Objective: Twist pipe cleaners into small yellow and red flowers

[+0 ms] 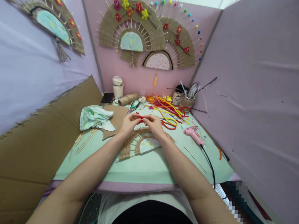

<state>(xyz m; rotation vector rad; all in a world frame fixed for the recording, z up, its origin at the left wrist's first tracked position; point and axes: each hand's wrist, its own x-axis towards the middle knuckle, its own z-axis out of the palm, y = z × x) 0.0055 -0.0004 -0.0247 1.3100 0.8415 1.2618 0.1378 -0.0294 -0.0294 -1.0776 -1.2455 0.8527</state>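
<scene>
Both hands meet over the middle of the table, pinching a small red pipe-cleaner flower between them. My left hand grips it from the left with thumb and forefinger. From the other side, the fingertips of my right hand close on the same flower. Below the hands lies a half-round twine fan with thin stick ribs and a pale green patterned cloth centre; my forearms cover part of it. Yellow- and red-handled scissors lie just right of my right hand.
A pink glue gun with a black cord lies at right. Behind the hands are coloured pipe cleaners, green-handled pliers and a twine roll. Patterned cloth and thin sticks lie left, beside a cardboard wall.
</scene>
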